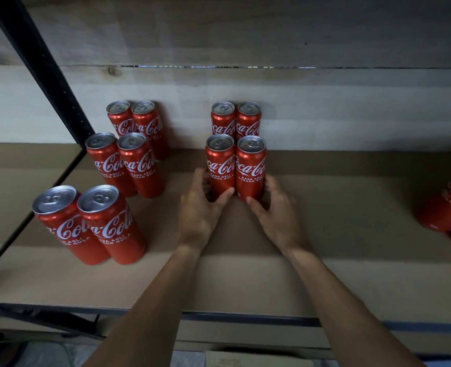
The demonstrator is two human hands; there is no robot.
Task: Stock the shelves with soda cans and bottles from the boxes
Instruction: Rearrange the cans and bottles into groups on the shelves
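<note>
The left front can and right front can stand upright and touching at mid-shelf; the left hand grips the first low down, fingers curled round it; the right hand grips the second likewise; a back pair stands just behind; six more cans stand in pairs to the left on the brown shelf.

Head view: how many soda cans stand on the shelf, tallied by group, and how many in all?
Left group cans: 6
Middle group back cans: 2
Middle group front cans, one in the left hand grip, one in the right hand grip: 2
Cans cut off at the right edge: at least 1
Total: at least 11 cans
</note>
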